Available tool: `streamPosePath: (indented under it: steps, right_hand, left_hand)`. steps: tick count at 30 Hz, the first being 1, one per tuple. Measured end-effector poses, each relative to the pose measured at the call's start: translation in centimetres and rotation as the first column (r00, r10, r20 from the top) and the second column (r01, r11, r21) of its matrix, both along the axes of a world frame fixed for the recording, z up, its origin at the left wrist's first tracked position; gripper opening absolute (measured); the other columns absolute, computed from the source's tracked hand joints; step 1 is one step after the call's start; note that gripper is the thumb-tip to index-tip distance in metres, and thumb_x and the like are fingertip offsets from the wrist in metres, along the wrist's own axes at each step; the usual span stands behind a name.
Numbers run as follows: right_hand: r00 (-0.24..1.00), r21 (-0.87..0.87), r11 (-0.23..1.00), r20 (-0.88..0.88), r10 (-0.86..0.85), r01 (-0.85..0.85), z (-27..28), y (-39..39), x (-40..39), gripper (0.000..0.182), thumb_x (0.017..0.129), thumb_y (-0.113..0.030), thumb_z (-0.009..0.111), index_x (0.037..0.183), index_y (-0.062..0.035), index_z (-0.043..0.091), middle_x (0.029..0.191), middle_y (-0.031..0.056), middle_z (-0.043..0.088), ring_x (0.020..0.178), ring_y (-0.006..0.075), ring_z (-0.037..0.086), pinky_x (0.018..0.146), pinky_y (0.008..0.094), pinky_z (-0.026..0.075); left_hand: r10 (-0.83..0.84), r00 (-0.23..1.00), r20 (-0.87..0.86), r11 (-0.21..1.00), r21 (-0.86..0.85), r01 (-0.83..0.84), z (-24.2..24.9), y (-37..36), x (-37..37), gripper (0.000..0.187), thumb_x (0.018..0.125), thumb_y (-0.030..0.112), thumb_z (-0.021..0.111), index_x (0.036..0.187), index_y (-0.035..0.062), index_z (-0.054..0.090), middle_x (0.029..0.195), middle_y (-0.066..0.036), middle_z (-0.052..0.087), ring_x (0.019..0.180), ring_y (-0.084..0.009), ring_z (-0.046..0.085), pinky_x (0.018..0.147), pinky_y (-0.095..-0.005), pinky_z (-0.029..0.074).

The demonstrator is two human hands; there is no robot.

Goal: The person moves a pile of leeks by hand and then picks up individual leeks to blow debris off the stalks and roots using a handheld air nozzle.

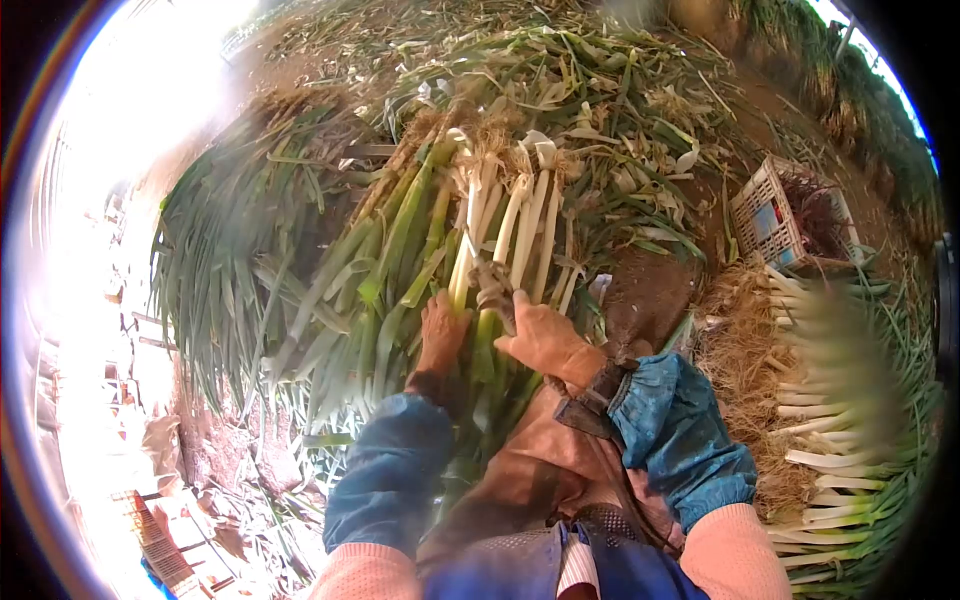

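Note:
A row of long green onions (525, 225) lies before me, white shafts and roots pointing away and green leaves toward my lap. My left hand (443, 328) is closed around a stalk at the base of its white part. Beside it, my right hand (550, 340) is closed on a brown, wrapped-looking tool (493, 284) with a thin pale tip; its exact kind cannot be made out. The tool lies across the shafts, between my two hands. Blue sleeve covers reach down to both wrists.
Stripped leaves (610, 90) litter the ground ahead. A pile of untrimmed green onions (230, 240) spreads at left. At right stand a pale plastic crate (770, 225) and a long row of white-stemmed onions (835, 500) with roots inward. A green blur covers part of that row.

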State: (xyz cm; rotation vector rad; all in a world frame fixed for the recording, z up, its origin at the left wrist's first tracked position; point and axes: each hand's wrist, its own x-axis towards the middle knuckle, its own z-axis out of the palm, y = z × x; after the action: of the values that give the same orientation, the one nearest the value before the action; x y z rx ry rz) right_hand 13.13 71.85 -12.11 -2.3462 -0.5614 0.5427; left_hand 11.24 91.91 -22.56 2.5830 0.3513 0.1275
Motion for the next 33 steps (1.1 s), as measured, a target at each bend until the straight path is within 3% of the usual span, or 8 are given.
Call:
streamPosePath:
  steps: [10, 14, 17, 20, 21, 25, 28, 33]
  right_hand:
    - [0.996, 0.041, 0.996, -0.024, -0.083, 0.084, -0.4, 1.0, 2.8, 0.053, 0.073, -0.026, 0.065, 0.105, 0.011, 0.045, 0.08, 0.028, 0.06, 0.078, 0.041, 0.061, 0.07, 0.0444, 0.05]
    - [0.996, 0.04, 0.998, -0.075, -0.053, 0.057, -1.9, 1.2, 2.3, 0.044, 0.072, -0.026, 0.065, 0.094, 0.0098, 0.053, 0.08, 0.0257, 0.06, 0.078, 0.038, 0.061, 0.071, 0.0414, 0.049]
    - [0.994, 0.049, 0.998, -0.109, -0.023, 0.029, -1.9, 1.1, 2.0, 0.048, 0.071, -0.028, 0.067, 0.096, 0.0101, 0.052, 0.082, 0.0278, 0.06, 0.081, 0.0408, 0.06, 0.073, 0.0422, 0.048]
    - [0.99, 0.079, 0.997, -0.143, 0.003, 0.008, -2.2, 0.9, 2.0, 0.053, 0.069, -0.029, 0.071, 0.099, 0.0097, 0.051, 0.082, 0.0299, 0.059, 0.084, 0.0434, 0.059, 0.077, 0.0441, 0.047]
    - [0.992, 0.101, 0.995, -0.123, 0.001, 0.012, -2.7, 1.0, 2.0, 0.052, 0.069, -0.029, 0.071, 0.098, 0.0096, 0.052, 0.083, 0.0302, 0.059, 0.085, 0.0434, 0.059, 0.077, 0.0439, 0.046]
    - [0.984, 0.15, 0.989, -0.176, 0.02, 0.007, -3.0, 1.2, 1.9, 0.051, 0.069, -0.029, 0.071, 0.098, 0.0087, 0.053, 0.086, 0.0313, 0.058, 0.089, 0.0431, 0.058, 0.078, 0.0435, 0.046]
    - [0.964, 0.088, 0.996, -0.266, 0.003, 0.021, -1.2, 0.6, 2.2, 0.051, 0.068, -0.03, 0.071, 0.097, 0.008, 0.053, 0.088, 0.0315, 0.058, 0.089, 0.0432, 0.057, 0.078, 0.0433, 0.045]
    - [0.991, 0.11, 0.992, -0.122, -0.048, 0.061, -3.2, 0.8, 1.7, 0.052, 0.067, -0.032, 0.072, 0.095, 0.0086, 0.055, 0.088, 0.0319, 0.058, 0.088, 0.0439, 0.057, 0.078, 0.0433, 0.046]
  left_hand:
    - [-0.339, 0.938, 0.069, 0.941, 0.05, 0.336, 3.1, -4.5, -2.5, 0.034, 0.076, 0.016, 0.058, 0.106, 0.0014, 0.05, 0.097, -0.02, 0.055, 0.087, -0.0384, 0.051, 0.074, -0.0464, 0.043]
    - [-0.353, 0.903, -0.247, 0.922, 0.075, 0.381, 3.5, 0.0, 1.9, 0.022, 0.076, 0.01, 0.052, 0.096, 0.0007, 0.055, 0.092, -0.02, 0.057, 0.086, -0.0385, 0.055, 0.073, -0.0469, 0.045]
    - [-0.07, 0.993, 0.094, 0.994, 0.091, 0.061, 1.9, 2.2, 3.6, 0.019, 0.076, 0.007, 0.05, 0.092, -0.0004, 0.057, 0.097, -0.02, 0.056, 0.094, -0.0395, 0.054, 0.078, -0.047, 0.046]
    - [-0.039, 0.991, 0.129, 0.945, 0.328, -0.006, -4.4, 3.2, 4.9, 0.021, 0.077, 0.007, 0.05, 0.095, -0.0005, 0.056, 0.105, -0.022, 0.053, 0.1, -0.0407, 0.051, 0.082, -0.046, 0.045]
    - [0.04, 0.997, -0.063, 0.963, 0.267, -0.022, -1.9, 1.5, 4.8, 0.026, 0.077, 0.007, 0.051, 0.101, -0.0012, 0.054, 0.111, -0.025, 0.05, 0.103, -0.0413, 0.049, 0.084, -0.046, 0.043]
    - [0.017, 0.981, 0.192, 0.905, 0.414, -0.097, -2.5, 0.9, 4.9, 0.029, 0.077, 0.009, 0.052, 0.104, -0.0023, 0.049, 0.105, -0.024, 0.051, 0.098, -0.0412, 0.05, 0.082, -0.0452, 0.044]
    - [0.046, 0.993, -0.11, 0.962, 0.272, -0.014, -1.4, 0.7, 5.4, 0.037, 0.077, 0.015, 0.062, 0.107, -0.0041, 0.05, 0.108, -0.023, 0.05, 0.105, -0.0417, 0.047, 0.085, -0.0478, 0.04]
    - [-0.158, 0.982, 0.101, 0.936, 0.332, 0.117, -0.4, -1.8, 4.5, 0.018, 0.076, 0.01, 0.054, 0.09, -0.0005, 0.053, 0.098, -0.017, 0.054, 0.096, -0.0351, 0.051, 0.08, -0.0422, 0.044]
